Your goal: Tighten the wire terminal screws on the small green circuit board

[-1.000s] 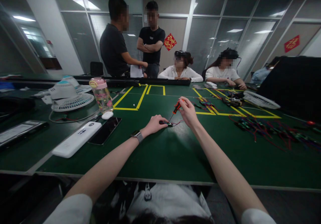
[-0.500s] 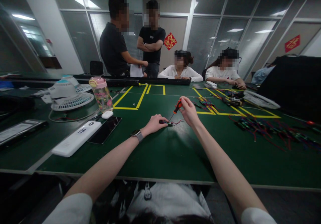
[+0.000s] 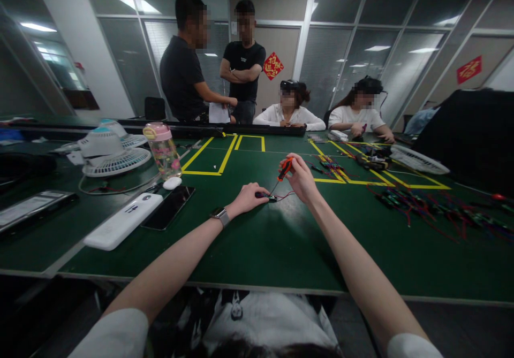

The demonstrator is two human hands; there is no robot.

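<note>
A small circuit board (image 3: 272,198) with thin red and dark wires lies on the green table. My left hand (image 3: 251,196) is closed on its left end and holds it against the tabletop. In my right hand (image 3: 301,175) is a screwdriver (image 3: 285,169) with an orange and black handle. The fingers wrap the handle, and the thin shaft slants down to the left. Its tip meets the board close to my left fingertips; the exact contact point is too small to make out.
Wired boards (image 3: 433,208) lie heaped on the right, with others inside yellow tape lines (image 3: 345,176). To the left are a phone (image 3: 168,208), a white power bank (image 3: 123,222), a pink-lidded bottle (image 3: 163,152) and a white fan (image 3: 114,157). Several people are across the table.
My right hand and the screwdriver handle have turned slightly, while the tip stays at the board. My left hand has not moved. Across the table, a seated person's hand has lifted.
</note>
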